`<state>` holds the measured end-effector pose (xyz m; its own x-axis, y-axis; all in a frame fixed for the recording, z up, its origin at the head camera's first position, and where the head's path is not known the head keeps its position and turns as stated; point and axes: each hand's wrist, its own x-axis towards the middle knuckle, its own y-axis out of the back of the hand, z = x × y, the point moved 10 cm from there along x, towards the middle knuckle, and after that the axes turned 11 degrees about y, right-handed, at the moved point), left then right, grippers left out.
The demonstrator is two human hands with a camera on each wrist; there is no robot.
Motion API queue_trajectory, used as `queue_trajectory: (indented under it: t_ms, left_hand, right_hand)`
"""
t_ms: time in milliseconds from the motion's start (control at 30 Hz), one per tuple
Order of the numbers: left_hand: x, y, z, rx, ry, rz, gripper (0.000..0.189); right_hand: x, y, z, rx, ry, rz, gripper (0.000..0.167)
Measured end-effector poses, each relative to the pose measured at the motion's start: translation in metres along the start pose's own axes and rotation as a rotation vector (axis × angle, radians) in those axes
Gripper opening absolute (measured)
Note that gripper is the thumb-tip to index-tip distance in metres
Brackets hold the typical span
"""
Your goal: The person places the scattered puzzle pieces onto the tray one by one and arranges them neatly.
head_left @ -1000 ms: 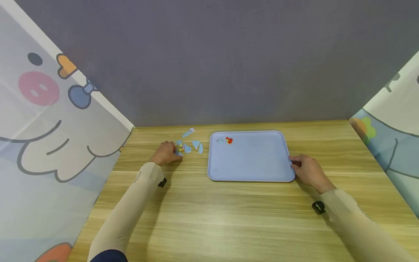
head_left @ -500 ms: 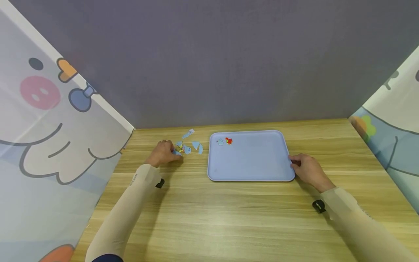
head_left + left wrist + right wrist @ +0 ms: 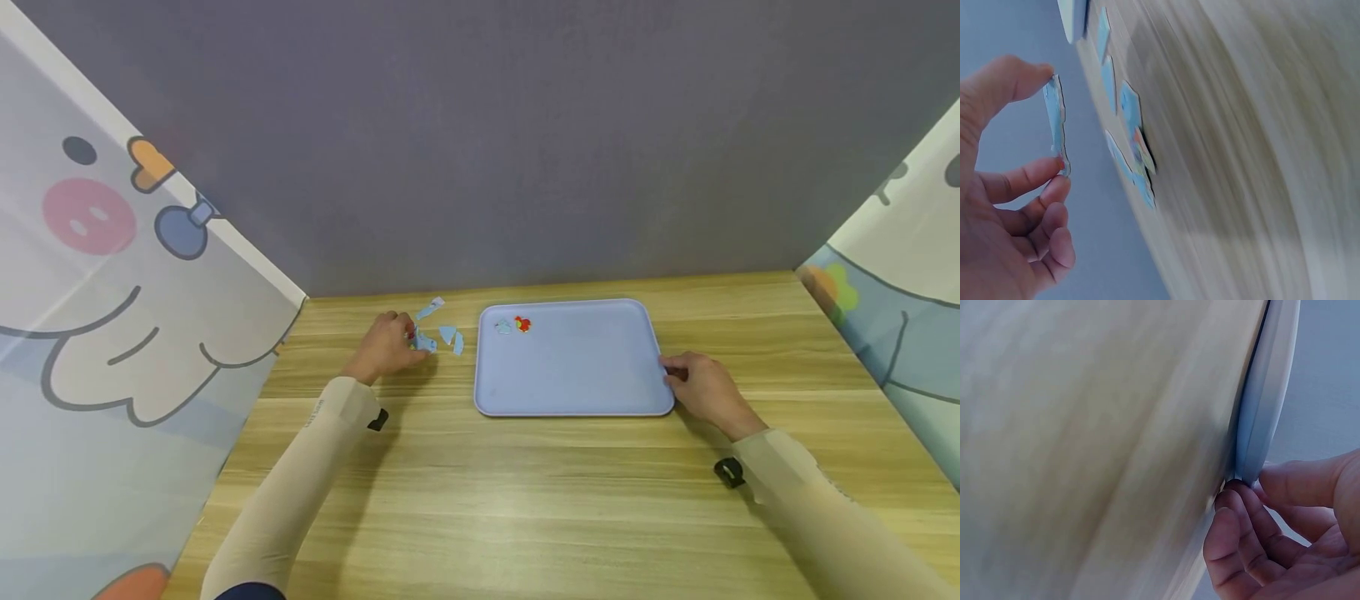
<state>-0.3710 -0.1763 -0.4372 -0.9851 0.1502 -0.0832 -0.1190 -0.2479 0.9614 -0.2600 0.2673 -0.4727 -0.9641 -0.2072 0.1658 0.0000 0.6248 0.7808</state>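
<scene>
My left hand [image 3: 386, 343] pinches a light-blue puzzle piece [image 3: 1055, 119] between thumb and fingertips, raised off the table. In the left wrist view the piece stands on edge, and the other fingers are curled under it. Several loose puzzle pieces [image 3: 1130, 107], mostly light blue, lie on the table below it. My right hand [image 3: 708, 392] grips the right rim of a light-blue tray [image 3: 573, 371]. In the right wrist view, the thumb lies against the tray's rim [image 3: 1266, 394] and the fingers curl at its underside. A red piece [image 3: 522, 324] and a pale-blue piece [image 3: 503, 327] lie inside the tray.
The wooden table [image 3: 480, 500] carries everything and meets a grey panel [image 3: 525, 150] at its back. Cartoon-printed cloths hang on the left [image 3: 150, 292] and right [image 3: 922, 275]. A long blue piece [image 3: 431, 308] lies near the table's back edge.
My left hand was down at the left side of the loose pieces; now it has risen and shifted slightly right with a puzzle piece. The right hand stays at the tray's rim.
</scene>
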Motion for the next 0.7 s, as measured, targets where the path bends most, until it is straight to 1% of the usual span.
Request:
queue_trajectory:
  t_ms: [200, 333, 433, 700]
  left_hand:
    - [0.002, 0.000, 0.016, -0.043, -0.060, 0.024, 0.040]
    - [0.000, 0.001, 0.028, -0.077, -0.107, 0.025, 0.040]
    - [-0.003, 0.004, 0.039, -0.092, -0.146, 0.039, 0.041]
    - [-0.005, 0.010, 0.066, -0.119, -0.205, 0.075, 0.039]
  right_hand:
    - [0.000, 0.000, 0.000, 0.000, -0.004, 0.002, 0.029]
    - [-0.001, 0.001, -0.001, 0.001, 0.001, 0.006, 0.029]
    - [-0.001, 0.001, -0.002, -0.005, 0.004, 0.010, 0.029]
    - [-0.001, 0.003, -0.003, -0.021, 0.013, 0.023, 0.028]
